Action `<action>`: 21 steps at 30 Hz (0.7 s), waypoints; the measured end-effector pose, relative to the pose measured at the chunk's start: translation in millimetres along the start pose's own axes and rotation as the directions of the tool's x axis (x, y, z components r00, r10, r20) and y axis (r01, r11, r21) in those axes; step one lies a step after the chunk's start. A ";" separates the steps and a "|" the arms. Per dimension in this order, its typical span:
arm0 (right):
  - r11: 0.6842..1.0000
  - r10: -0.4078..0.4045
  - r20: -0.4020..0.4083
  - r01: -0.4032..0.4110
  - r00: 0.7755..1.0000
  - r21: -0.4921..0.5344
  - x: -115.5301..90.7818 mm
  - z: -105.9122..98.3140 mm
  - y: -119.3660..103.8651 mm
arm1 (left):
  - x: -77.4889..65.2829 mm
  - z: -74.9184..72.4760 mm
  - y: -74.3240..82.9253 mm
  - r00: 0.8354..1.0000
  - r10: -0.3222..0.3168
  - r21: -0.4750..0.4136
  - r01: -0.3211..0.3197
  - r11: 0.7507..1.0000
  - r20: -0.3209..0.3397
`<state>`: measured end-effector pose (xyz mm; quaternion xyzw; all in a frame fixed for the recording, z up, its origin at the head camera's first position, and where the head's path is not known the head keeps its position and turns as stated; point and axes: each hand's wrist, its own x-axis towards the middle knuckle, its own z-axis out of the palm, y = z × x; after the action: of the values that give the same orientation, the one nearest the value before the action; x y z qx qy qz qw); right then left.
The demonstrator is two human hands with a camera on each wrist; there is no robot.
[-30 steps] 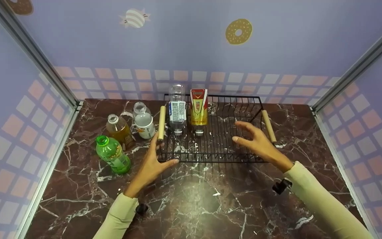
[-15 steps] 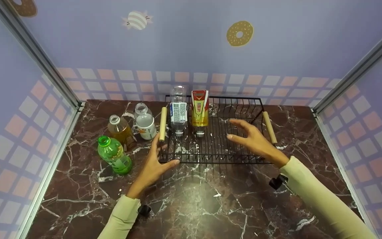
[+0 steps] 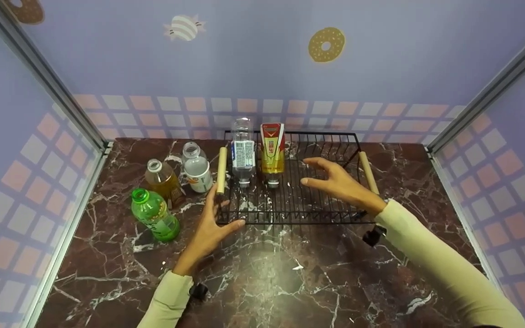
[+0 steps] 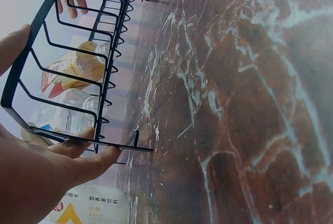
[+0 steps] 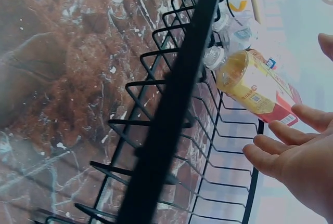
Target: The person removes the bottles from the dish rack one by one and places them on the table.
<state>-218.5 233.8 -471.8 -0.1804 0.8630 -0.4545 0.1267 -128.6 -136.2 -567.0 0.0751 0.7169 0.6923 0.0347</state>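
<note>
A black wire basket with pale wooden handles stands on the marble surface. My left hand grips its near left corner, thumb along the front and fingers at the side wires. Neck down inside stand a clear bottle at the left and a yellow-and-red labelled bottle beside it. My right hand hovers over the basket's right half, fingers loosely spread and holding nothing. In the right wrist view its fingertips are close to the yellow-and-red bottle, the contact unclear.
Left of the basket stand a white-labelled clear bottle, a bottle with amber liquid and a green bottle, all upright. Patterned walls enclose the dark marble surface at the back and sides.
My right hand has moved left over the basket, toward the yellow-and-red bottle. The left hand, the basket and the bottles stay where they were.
</note>
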 end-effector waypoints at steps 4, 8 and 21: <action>1.000 0.000 0.008 0.000 1.000 -0.008 9.1 -0.3 -2.2 | -0.2 -0.9 -1.3 1.000 -0.005 -0.005 0.005 1.000 -0.001; 0.999 -0.017 0.011 0.017 1.000 -0.034 20.0 -0.8 -0.3 | 0.2 -1.5 -1.6 1.000 0.007 -0.007 -0.007 1.000 0.000; 1.000 0.010 0.027 -0.010 1.000 -0.012 49.0 9.5 6.2 | -1.8 0.0 -1.6 1.000 0.012 -0.009 -0.012 1.000 -0.002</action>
<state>-260.3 209.2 -484.9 -0.1830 0.8649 -0.4461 0.1393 -126.9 -136.5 -568.6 0.0786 0.7133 0.6958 0.0304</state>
